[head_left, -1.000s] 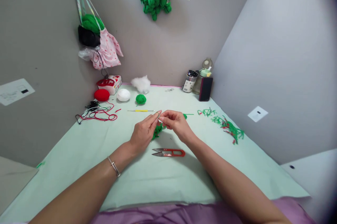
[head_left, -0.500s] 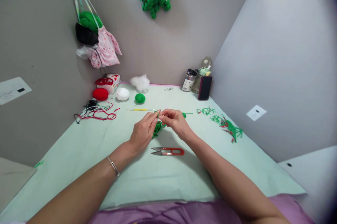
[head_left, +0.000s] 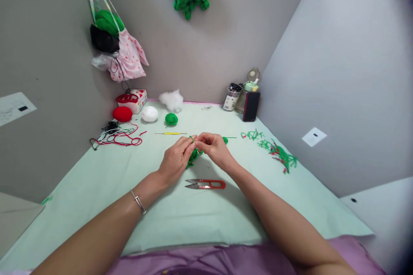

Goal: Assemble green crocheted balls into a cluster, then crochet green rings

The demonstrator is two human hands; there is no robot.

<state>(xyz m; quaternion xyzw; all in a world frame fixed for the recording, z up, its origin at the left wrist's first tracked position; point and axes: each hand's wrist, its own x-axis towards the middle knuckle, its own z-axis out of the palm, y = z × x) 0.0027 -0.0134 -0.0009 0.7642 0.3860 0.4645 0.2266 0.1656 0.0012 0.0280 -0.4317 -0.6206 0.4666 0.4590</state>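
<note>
My left hand and my right hand meet over the middle of the table, fingertips pinched close together. Between them is a loop of green yarn, which lies over the left fingertips. Below the fingers hangs or rests a green crocheted piece with small red bits, partly hidden by my left hand. More green yarn shows just behind the right hand, with a thin straight end pointing right. Orange-handled thread snips lie on the table below my hands.
A yellow-handled crochet hook lies beyond my hands. Behind it sit a green yarn ball, a white ball, a red ball and white stuffing. Green and red yarn scraps lie right; a phone leans near the wall.
Both hands stay in nearly the same place, still pinching the green yarn. The fingers have shifted only slightly, and the whole view has moved up a little.
</note>
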